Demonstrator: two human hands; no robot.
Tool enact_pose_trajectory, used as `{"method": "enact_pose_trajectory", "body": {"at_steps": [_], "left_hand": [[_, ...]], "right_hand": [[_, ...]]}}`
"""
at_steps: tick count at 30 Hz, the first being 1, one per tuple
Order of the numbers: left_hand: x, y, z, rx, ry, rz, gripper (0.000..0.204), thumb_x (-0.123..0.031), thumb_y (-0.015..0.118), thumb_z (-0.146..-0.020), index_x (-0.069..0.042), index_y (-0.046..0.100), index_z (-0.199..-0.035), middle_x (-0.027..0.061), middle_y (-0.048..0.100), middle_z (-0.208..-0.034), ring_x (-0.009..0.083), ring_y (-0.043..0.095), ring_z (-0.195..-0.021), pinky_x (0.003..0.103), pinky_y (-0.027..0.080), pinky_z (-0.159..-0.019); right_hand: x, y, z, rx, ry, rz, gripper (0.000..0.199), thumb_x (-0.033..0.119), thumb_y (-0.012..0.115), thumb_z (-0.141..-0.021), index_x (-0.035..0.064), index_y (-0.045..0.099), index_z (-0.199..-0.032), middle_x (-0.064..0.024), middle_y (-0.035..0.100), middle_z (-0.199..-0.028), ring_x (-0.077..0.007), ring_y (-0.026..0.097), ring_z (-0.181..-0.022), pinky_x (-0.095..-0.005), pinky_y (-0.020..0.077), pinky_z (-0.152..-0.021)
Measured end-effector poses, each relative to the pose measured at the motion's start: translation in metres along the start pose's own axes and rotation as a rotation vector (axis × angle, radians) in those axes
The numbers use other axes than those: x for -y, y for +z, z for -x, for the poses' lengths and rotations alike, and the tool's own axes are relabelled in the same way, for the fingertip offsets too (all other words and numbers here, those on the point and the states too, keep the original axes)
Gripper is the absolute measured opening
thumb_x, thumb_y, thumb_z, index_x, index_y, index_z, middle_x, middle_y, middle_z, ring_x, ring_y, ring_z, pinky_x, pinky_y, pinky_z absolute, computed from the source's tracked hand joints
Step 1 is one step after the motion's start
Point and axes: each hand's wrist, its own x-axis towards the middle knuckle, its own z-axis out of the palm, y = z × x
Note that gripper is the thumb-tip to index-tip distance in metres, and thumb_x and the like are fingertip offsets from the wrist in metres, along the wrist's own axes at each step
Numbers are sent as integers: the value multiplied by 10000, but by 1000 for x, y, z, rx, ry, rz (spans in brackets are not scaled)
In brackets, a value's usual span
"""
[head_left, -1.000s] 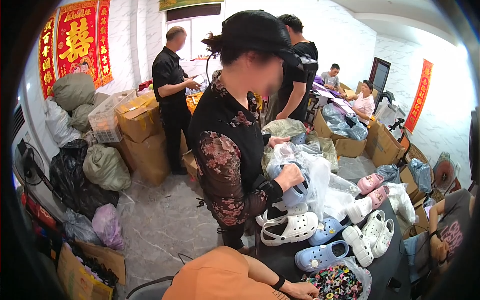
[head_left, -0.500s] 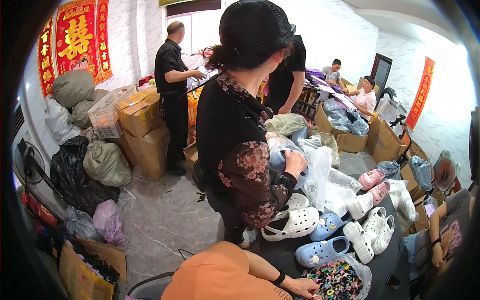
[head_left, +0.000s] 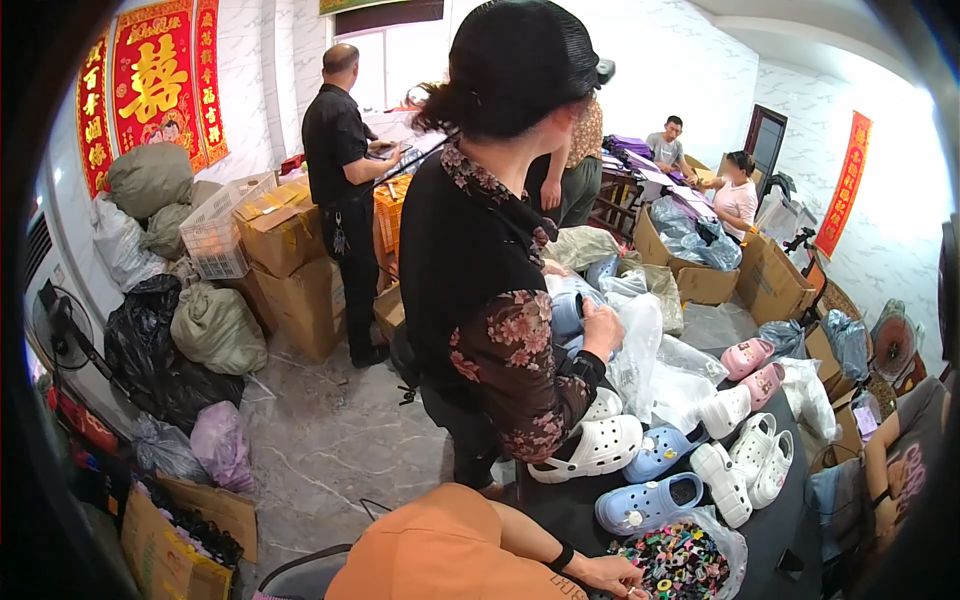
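My left hand point(head_left: 612, 574), with a black band on its wrist, reaches from my orange sleeve point(head_left: 430, 545). Its fingertips are pinched at the near left edge of a clear plastic bag point(head_left: 733, 545) full of small multicoloured shoe charms point(head_left: 670, 562). A small pale bit shows at the fingertips, too small to name. My right hand is out of view. Just beyond the bag lies a light blue clog point(head_left: 650, 503) with charms on it. Near it are a second blue clog point(head_left: 660, 452) and white clogs point(head_left: 720, 484), point(head_left: 598, 448).
Close on the left a person in a floral-sleeved top point(head_left: 510, 330) stands holding a blue clog point(head_left: 567, 313) among plastic bags point(head_left: 635, 340). Pink clogs point(head_left: 748, 357) lie farther along the dark table point(head_left: 780, 520). Another person point(head_left: 890, 470) sits at right. Cartons point(head_left: 300, 300) and sacks point(head_left: 218, 325) line the left.
My view has shifted slightly. The floral-sleeved person's hand has moved a little on the clog. Farther back, a person in a patterned top now shows behind them. My left hand stays by the charms.
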Motion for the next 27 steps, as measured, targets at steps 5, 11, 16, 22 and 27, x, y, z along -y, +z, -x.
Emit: {"method": "enact_pose_trajectory", "body": {"at_steps": [5,11,16,22,27], "left_hand": [[-2,-1,-7,19,6,-11,249,-306,627,-729,-87,624,-846,87,619,-752,215,594,-674,326,465,-580],[5,-1,-8,39,11,64,228,-251,608,-733,-55,600,-849,96,586,-777,225,567,-714,340,441,-604],[4,3,-8,-76,105,-23,245,-314,618,-739,-88,632,-834,90,595,-725,239,576,-655,345,451,-561],[9,4,-10,-25,64,-17,272,-332,615,-752,-83,628,-860,98,598,-768,252,577,-697,353,454,-591],[-1,-1,-10,37,120,-58,282,-325,586,-795,-59,615,-882,108,595,-830,263,575,-753,355,456,-642]], "right_hand": [[1,-1,-2,-20,38,-76,103,53,491,-833,36,558,-909,-39,512,-916,-149,501,-826,-271,416,-739],[-3,-5,-8,-11,160,-208,110,80,497,-840,30,561,-915,-43,525,-910,-152,507,-822,-274,419,-742],[-1,-5,-10,-10,259,-313,123,103,502,-846,26,563,-920,-46,535,-905,-155,512,-819,-277,421,-744],[1,-7,-11,-8,320,-375,132,122,503,-850,27,562,-921,-49,542,-899,-158,516,-818,-282,423,-745],[2,-5,-14,-8,324,-377,131,133,496,-853,36,558,-917,-51,546,-891,-160,520,-818,-288,425,-742]]}}
